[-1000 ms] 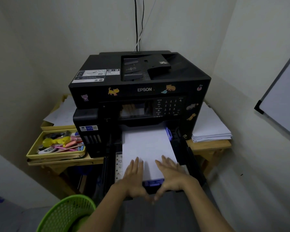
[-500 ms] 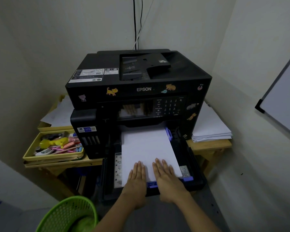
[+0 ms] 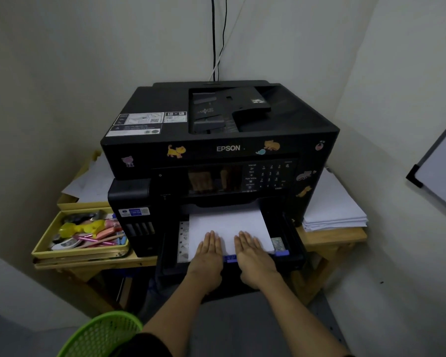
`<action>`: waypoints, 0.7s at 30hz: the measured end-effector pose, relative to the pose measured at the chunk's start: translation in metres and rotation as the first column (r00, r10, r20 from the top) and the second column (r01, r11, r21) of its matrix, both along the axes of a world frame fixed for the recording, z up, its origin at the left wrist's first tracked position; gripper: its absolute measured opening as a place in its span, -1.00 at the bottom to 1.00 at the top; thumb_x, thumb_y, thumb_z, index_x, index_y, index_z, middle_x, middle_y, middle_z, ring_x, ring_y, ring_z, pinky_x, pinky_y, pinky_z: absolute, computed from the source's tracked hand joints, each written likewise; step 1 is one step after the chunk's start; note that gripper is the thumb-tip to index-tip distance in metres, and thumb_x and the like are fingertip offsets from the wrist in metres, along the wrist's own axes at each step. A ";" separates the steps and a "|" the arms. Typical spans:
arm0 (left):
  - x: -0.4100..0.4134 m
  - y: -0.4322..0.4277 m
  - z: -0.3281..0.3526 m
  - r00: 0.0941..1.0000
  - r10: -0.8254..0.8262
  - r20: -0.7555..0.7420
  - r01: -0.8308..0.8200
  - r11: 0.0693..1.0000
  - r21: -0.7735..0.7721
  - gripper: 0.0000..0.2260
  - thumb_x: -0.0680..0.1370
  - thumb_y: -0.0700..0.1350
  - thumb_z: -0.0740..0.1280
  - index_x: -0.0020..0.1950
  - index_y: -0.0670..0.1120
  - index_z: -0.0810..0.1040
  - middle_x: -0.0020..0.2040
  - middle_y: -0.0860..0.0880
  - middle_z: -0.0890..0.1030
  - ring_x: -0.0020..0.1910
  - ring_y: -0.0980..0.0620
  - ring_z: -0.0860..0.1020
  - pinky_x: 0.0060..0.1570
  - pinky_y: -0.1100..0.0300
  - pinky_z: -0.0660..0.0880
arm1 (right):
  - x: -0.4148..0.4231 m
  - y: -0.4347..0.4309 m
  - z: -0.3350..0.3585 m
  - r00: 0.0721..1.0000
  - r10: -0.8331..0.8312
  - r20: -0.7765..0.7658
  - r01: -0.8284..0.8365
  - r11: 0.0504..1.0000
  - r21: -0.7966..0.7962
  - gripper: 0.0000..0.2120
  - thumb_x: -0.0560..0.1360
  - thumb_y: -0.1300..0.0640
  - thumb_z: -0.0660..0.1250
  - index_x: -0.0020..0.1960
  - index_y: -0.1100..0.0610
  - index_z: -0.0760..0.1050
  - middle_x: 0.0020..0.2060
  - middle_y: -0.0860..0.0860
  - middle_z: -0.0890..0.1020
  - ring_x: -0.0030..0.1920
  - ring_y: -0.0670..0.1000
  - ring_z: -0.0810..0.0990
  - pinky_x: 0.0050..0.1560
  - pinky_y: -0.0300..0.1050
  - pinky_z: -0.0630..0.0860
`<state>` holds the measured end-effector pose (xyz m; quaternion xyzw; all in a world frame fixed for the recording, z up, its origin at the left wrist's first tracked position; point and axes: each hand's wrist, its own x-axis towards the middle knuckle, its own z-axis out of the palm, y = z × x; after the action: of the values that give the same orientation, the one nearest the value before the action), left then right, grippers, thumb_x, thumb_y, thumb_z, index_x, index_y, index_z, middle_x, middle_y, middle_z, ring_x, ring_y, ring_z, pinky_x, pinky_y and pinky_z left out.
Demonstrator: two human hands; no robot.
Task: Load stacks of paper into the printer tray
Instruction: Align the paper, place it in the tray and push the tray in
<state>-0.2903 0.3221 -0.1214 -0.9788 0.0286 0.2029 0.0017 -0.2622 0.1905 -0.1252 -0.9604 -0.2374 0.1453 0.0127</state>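
Paper stack (image 3: 227,225) in tray (image 3: 291,243), hands (image 3: 229,253) flat atop

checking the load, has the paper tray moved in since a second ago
Yes. The paper tray has slid toward the printer; less white paper shows beneath the front panel.

Printer body (image 3: 216,150) overhangs tray (image 3: 291,243); sides walled.

I see a black printer (image 3: 216,150) dotted with yellow and orange cat stickers (image 3: 176,151), white paper (image 3: 227,222), a green mesh basket (image 3: 101,333), a yellow tray (image 3: 47,238).
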 end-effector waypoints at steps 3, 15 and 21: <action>0.020 0.006 0.000 1.000 0.025 -0.014 -0.024 0.999 0.026 -0.29 0.57 -0.23 0.15 0.52 -0.30 -0.30 0.54 -0.25 -0.29 0.55 -0.16 -0.27 0.54 0.04 -0.20 | 0.021 0.008 0.000 1.000 -0.012 -0.005 0.012 1.000 -0.017 -0.18 0.49 0.30 0.26 0.55 0.29 -0.21 0.55 0.21 -0.14 0.57 0.13 -0.17 0.56 0.00 -0.16; 0.053 0.007 -0.004 0.980 0.117 0.158 -0.119 0.993 0.007 -0.33 0.60 -0.23 0.13 0.54 -0.24 -0.25 0.57 -0.20 -0.20 0.56 -0.13 -0.24 0.53 -0.01 -0.20 | 0.059 0.023 0.010 0.985 -0.165 0.044 0.165 0.986 -0.006 -0.19 0.49 0.26 0.27 0.56 0.21 -0.17 0.56 0.16 -0.08 0.56 0.17 -0.19 0.48 0.27 -0.21; 0.017 -0.009 -0.005 0.694 0.682 0.230 -0.499 0.686 -0.530 -0.09 0.52 0.01 0.32 0.52 -0.27 -0.31 0.51 -0.28 -0.37 0.51 -0.24 -0.34 0.49 -0.06 -0.30 | 0.029 0.009 -0.001 0.813 -0.580 0.050 0.507 0.747 0.430 -0.13 0.40 0.01 0.34 0.56 0.13 -0.05 0.55 0.21 -0.14 0.54 0.23 -0.25 0.40 0.37 -0.33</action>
<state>-0.2733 0.3129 -0.1268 -0.9273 -0.2535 -0.0291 -0.2737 -0.2330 0.1999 -0.1260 -0.9733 0.0291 -0.0036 0.2276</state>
